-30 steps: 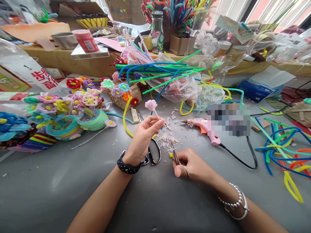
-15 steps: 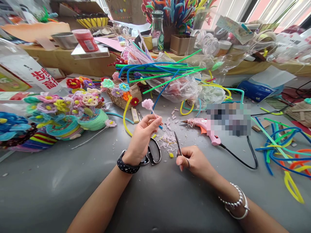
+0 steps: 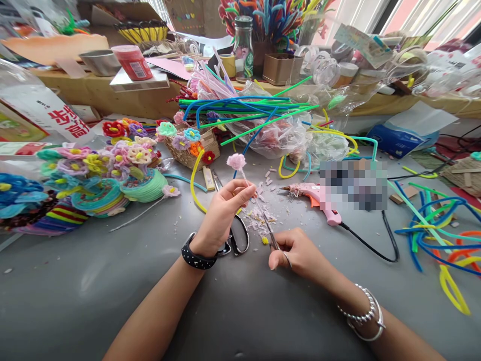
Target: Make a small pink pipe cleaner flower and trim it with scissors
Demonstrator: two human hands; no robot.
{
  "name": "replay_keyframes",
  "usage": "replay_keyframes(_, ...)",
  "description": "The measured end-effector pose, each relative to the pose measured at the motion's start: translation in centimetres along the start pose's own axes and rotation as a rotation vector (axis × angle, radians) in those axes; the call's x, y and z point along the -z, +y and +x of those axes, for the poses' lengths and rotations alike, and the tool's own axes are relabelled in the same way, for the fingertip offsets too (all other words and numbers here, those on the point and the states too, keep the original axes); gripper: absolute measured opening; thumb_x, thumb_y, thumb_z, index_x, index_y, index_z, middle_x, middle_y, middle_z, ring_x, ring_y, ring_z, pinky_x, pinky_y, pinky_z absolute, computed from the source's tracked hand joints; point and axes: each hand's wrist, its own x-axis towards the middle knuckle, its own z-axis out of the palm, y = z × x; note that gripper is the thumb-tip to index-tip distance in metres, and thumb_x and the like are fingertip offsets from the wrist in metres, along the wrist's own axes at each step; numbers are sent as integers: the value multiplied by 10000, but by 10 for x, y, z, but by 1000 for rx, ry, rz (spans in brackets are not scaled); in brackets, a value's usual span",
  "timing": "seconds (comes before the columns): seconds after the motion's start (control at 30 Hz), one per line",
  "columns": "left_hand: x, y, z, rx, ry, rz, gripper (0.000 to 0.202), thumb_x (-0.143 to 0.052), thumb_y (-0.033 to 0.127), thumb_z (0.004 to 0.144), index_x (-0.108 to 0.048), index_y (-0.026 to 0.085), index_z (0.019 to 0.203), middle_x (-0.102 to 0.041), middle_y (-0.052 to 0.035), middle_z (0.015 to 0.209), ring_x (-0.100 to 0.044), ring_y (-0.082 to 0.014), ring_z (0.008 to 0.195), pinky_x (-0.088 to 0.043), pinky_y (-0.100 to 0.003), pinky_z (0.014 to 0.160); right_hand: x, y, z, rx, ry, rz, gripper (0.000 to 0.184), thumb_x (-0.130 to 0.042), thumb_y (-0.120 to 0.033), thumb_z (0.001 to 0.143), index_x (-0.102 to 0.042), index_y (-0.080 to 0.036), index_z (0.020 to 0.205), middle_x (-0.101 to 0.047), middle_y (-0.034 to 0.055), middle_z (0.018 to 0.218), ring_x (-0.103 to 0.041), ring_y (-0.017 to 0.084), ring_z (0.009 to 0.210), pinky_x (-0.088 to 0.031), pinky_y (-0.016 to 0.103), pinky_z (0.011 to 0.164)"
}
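Observation:
My left hand (image 3: 221, 213) pinches the thin stem of a pink fuzzy pipe-cleaner flower (image 3: 236, 161), its tuft pointing up and away from me. My right hand (image 3: 296, 253) is closed round the handles of small scissors (image 3: 268, 228), whose blades reach up to the stem just below my left fingers. Pink and white fluff clippings (image 3: 259, 220) lie on the grey table (image 3: 93, 291) under both hands. A second, larger pair of black-handled scissors (image 3: 236, 238) lies flat beneath my left wrist.
A pink glue gun (image 3: 319, 198) with a black cord lies to the right. Loose pipe cleaners (image 3: 436, 235) sprawl at far right, finished flower baskets (image 3: 112, 175) at left. Bags of pipe cleaners (image 3: 263, 120) and a cluttered shelf stand behind.
Half a second ago the scissors stood apart from the stem and the flower was lower. Now the flower has risen slightly and the blades are back against the stem.

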Motion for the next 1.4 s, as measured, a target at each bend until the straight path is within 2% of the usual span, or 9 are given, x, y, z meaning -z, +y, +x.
replay_keyframes(0.1,-1,1,0,-12,16,-9,63,-634,216,667,-593,186,705,-557,47,658,-449,-40,566,-322,-172,560,-1,1,0,-21,48,34,609,-459,-727,573,-388,-152,387,-382,-31,387,-302,63,417,-231,209,419)
replay_keyframes(0.2,-1,2,0,-11,22,-6,64,-642,215,658,-612,187,708,-580,38,683,-473,-44,589,-329,-174,570,1,0,0,-24,27,71,626,-417,-749,578,-426,-147,404,-416,-17,400,-323,67,413,-242,208,420)
replay_keyframes(0.37,-3,2,0,-6,25,-2,53,-645,218,650,-628,186,687,-599,30,700,-491,-48,599,-337,-179,574,5,-4,-1,29,-102,151,718,-297,-805,567,-514,-124,498,-373,-31,447,-311,68,437,-225,203,424)
replay_keyframes(0.53,-3,3,0,-7,26,-16,61,-653,215,640,-637,185,690,-599,29,694,-500,-46,598,-336,-171,556,5,-3,-2,78,-276,212,743,-268,-805,579,-541,-116,525,-342,-41,451,-297,65,433,-218,202,422)
replay_keyframes(0.63,-3,3,0,-8,20,-12,60,-648,206,648,-642,192,707,-604,29,697,-512,-48,617,-343,-165,566,5,-3,-3,81,-301,237,733,-286,-799,580,-544,-115,528,-334,-47,443,-288,60,427,-206,200,416)
replay_keyframes(0.73,-3,3,-1,-8,15,-3,61,-652,199,644,-644,194,704,-608,27,700,-523,-53,634,-349,-167,571,4,-4,-2,64,-273,257,698,-354,-793,546,-513,-118,475,-350,-46,424,-290,54,417,-197,199,408)
replay_keyframes(0.93,-2,2,0,-44,48,-5,58,-653,226,643,-635,196,690,-615,27,716,-517,-53,617,-349,-176,554,4,-3,-2,4,-111,235,621,-477,-736,535,-444,-133,392,-362,-39,386,-274,50,401,-187,203,394)
replay_keyframes(1.17,-3,2,-1,-66,75,35,90,-664,246,629,-640,191,695,-615,10,703,-530,-78,651,-361,-189,557,2,-1,-2,65,-174,240,674,-360,-777,565,-490,-129,433,-401,-23,424,-334,66,430,-232,205,422)
replay_keyframes(1.4,-2,1,0,-69,46,17,57,-640,234,664,-647,210,715,-611,23,720,-499,-54,625,-347,-171,556,3,-4,-2,16,-94,238,590,-504,-692,579,-437,-136,395,-338,-47,392,-276,51,402,-197,198,398)
